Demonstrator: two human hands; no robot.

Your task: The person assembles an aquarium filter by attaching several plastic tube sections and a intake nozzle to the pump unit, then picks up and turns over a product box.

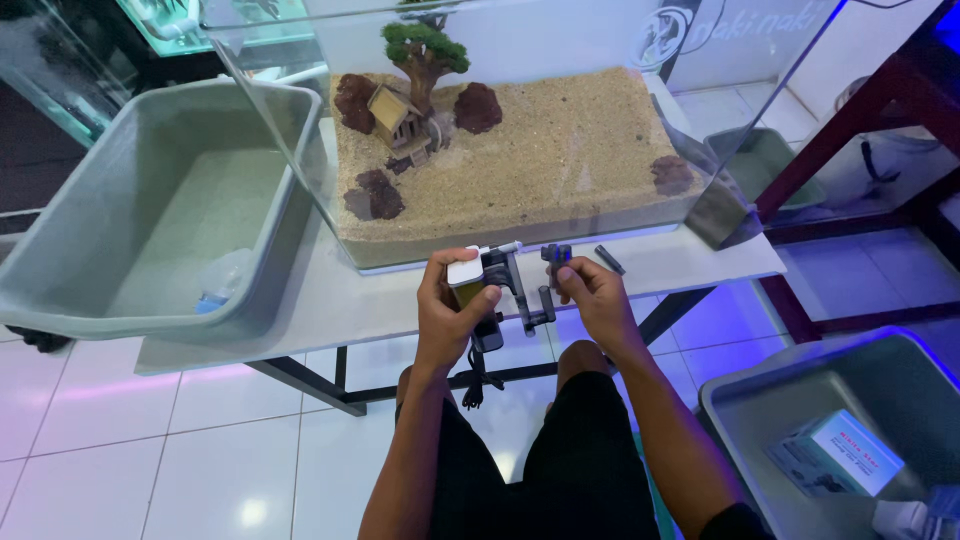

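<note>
Glass tank (300,150), four rocks, left hand (450,305) holding one filter (480,285)

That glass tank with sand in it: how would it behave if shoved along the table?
The glass tank probably resists sliding: its sand bed looks deep, so heavy. Thin clear walls suggest it is fragile. The miniature tree stands tall and may tip if jolted.

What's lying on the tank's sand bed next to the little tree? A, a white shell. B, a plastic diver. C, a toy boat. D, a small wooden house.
D: a small wooden house sits at the foot of the tree on the sand, with dark rocks around it.
</note>
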